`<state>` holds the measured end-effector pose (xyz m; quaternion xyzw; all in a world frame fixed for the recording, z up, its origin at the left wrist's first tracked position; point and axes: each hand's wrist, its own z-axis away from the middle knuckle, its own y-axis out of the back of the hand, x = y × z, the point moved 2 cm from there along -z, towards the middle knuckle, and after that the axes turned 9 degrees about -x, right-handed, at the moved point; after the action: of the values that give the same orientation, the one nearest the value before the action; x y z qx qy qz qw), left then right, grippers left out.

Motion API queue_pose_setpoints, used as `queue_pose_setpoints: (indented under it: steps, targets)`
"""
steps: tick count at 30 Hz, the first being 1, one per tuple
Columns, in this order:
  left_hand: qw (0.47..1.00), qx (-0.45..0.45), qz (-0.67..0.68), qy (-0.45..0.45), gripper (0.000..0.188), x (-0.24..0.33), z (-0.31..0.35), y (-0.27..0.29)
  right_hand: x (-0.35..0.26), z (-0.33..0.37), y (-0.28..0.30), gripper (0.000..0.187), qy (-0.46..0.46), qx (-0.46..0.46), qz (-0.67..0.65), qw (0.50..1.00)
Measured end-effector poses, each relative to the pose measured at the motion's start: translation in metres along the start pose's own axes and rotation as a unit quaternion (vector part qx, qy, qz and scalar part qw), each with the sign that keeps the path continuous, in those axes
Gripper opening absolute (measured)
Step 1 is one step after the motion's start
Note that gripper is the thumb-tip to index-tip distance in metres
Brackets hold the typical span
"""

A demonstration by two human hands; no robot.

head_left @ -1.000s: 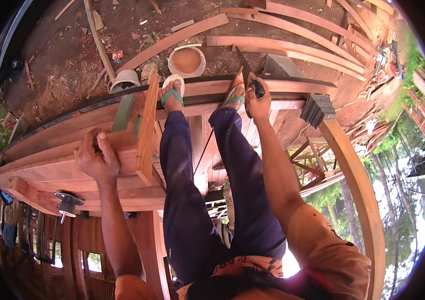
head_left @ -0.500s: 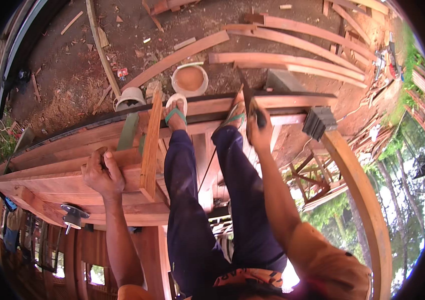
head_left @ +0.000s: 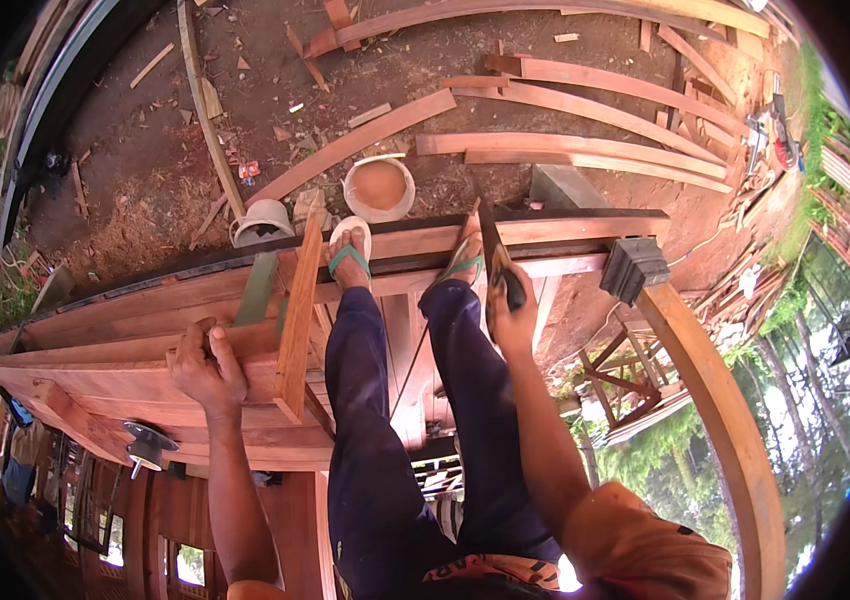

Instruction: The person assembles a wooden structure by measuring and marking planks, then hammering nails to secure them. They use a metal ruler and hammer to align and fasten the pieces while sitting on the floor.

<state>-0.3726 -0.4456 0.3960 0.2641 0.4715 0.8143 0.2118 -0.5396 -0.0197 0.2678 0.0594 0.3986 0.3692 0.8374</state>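
Observation:
In my right hand [head_left: 515, 310] is a handsaw [head_left: 489, 228], gripped by its handle. Its dark blade points away from me, beside my right foot [head_left: 467, 250] at the long wooden beam [head_left: 555, 229]. My left hand [head_left: 207, 370] has its fingers curled over the upper edge of a reddish wooden plank [head_left: 105, 378] on the left; the fingertips are partly hidden. To the right of that hand, a narrow upright board [head_left: 300, 315] rises past the plank. My left foot [head_left: 349, 260], in a green-strapped flip-flop, is on the beam too.
A white bucket [head_left: 407, 203] and a smaller pale bucket [head_left: 263, 216] stand on the ground beyond the beam. Curved planks [head_left: 585, 153] and scraps lie farther out. A grinder-like disc tool [head_left: 149, 445] is at lower left. A thick curved post [head_left: 720, 420] rises on the right.
My right hand has drawn the saw back toward me. My left hand keeps its place at the plank. The whole view has tilted slightly.

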Motion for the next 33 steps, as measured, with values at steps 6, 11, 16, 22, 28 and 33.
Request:
queue_pose_setpoints:
  steps: [6,11,16,22,28,33]
  targets:
    - [0.999,0.001,0.033,-0.014,0.034,0.004,-0.003,0.006,0.006,-0.022,-0.012,0.046,0.033,0.05,0.014,0.998]
    - [0.999,-0.003,0.018,-0.042,0.035,-0.003,-0.004,0.007,0.01,-0.047,-0.024,0.046,-0.008,0.044,0.026,0.999]
    - [1.0,-0.011,0.029,-0.004,0.037,0.002,0.002,0.005,-0.012,0.057,0.005,0.043,0.014,0.038,-0.002,0.999]
    - [0.999,0.005,0.018,-0.029,0.036,-0.001,-0.004,0.003,0.019,-0.058,-0.025,0.045,0.031,0.041,-0.005,0.999]
    - [1.0,0.011,-0.013,-0.012,0.035,0.001,0.0,0.003,-0.061,0.057,0.016,0.043,-0.127,-0.002,-0.108,0.986]
    - [0.999,0.01,0.027,-0.02,0.032,-0.001,-0.003,0.002,-0.014,-0.05,-0.007,0.044,-0.109,0.004,-0.156,0.982]
